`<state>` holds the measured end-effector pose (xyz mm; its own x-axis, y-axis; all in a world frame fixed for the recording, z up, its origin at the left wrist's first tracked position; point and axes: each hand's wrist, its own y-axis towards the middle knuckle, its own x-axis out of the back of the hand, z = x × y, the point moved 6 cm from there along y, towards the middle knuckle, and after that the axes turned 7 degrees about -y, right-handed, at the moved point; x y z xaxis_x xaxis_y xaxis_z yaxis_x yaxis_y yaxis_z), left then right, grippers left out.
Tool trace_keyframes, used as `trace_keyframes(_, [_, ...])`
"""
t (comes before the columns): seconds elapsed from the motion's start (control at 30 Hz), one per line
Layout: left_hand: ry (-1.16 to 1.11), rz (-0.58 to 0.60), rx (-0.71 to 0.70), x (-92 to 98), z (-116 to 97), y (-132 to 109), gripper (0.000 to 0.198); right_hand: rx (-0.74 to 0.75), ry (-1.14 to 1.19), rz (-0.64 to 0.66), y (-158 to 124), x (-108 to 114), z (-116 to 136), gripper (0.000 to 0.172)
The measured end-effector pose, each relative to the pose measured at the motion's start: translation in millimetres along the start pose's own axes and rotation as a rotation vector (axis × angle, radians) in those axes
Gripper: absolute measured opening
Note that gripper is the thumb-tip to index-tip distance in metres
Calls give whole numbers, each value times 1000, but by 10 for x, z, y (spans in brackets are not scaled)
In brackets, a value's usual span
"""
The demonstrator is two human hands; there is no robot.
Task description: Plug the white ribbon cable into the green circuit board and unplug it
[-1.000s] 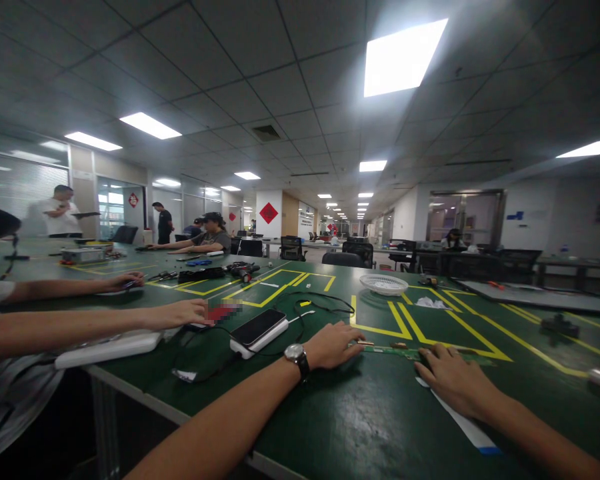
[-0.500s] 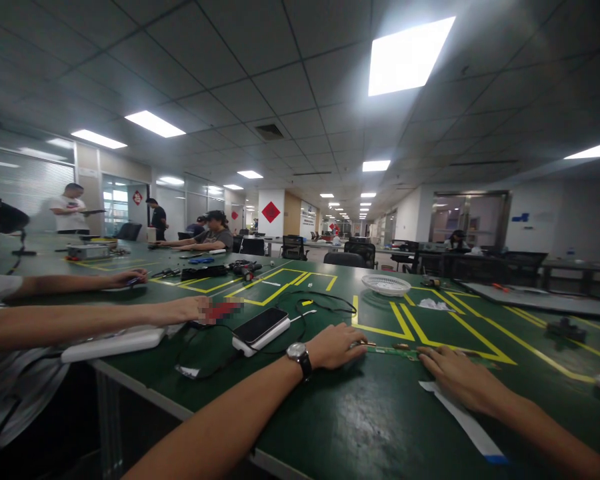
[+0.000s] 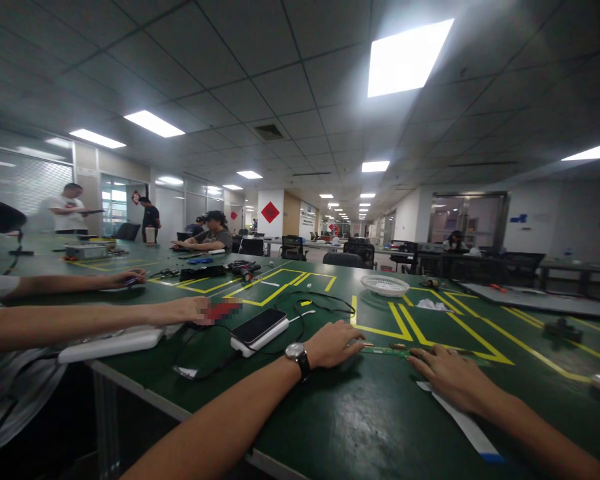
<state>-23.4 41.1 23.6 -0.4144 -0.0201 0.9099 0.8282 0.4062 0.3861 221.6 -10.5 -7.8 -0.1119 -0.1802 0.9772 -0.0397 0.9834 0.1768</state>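
A thin green circuit strip (image 3: 386, 351) lies on the green table. At its left end is my left hand (image 3: 334, 345), with a watch (image 3: 296, 353) on the wrist; its fingers are bent and closed on that end. My right hand (image 3: 453, 375) rests palm down over the strip's right part, fingers stretched out and slightly apart, hiding some of it. Under the right hand and wrist runs a white paper strip (image 3: 463, 423) with a blue end. Left of my left hand, a dark phone (image 3: 259, 327) sits on a white block (image 3: 266, 341).
A white round basket (image 3: 385, 286) and crumpled paper (image 3: 433, 305) stand beyond my hands. Black cables (image 3: 325, 298) loop behind the phone. At the left, another person's arms (image 3: 95, 321) reach over the table (image 3: 355, 413), near a white power strip (image 3: 113, 345).
My right hand has shifted slightly left along the strip. My left hand keeps its place at the left end. In the background, a person in dark clothes has moved left.
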Motion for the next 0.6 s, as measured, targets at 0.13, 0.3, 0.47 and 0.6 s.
trace_keyframes(0.13, [14, -97, 31, 84, 36, 5, 30, 98, 103, 17, 20, 53, 92, 65])
trace_keyframes(0.3, [0, -139, 49, 138, 49, -8, 32, 292, 355, 46, -38, 217, 323, 56])
trace_keyframes(0.47, [-2, -68, 33, 73, 14, -8, 30, 426, 520, 89, -198, 417, 592, 40])
trace_keyframes(0.6, [-44, 7, -20, 4, -27, -14, 30, 475, 574, 91, -228, 489, 670, 26])
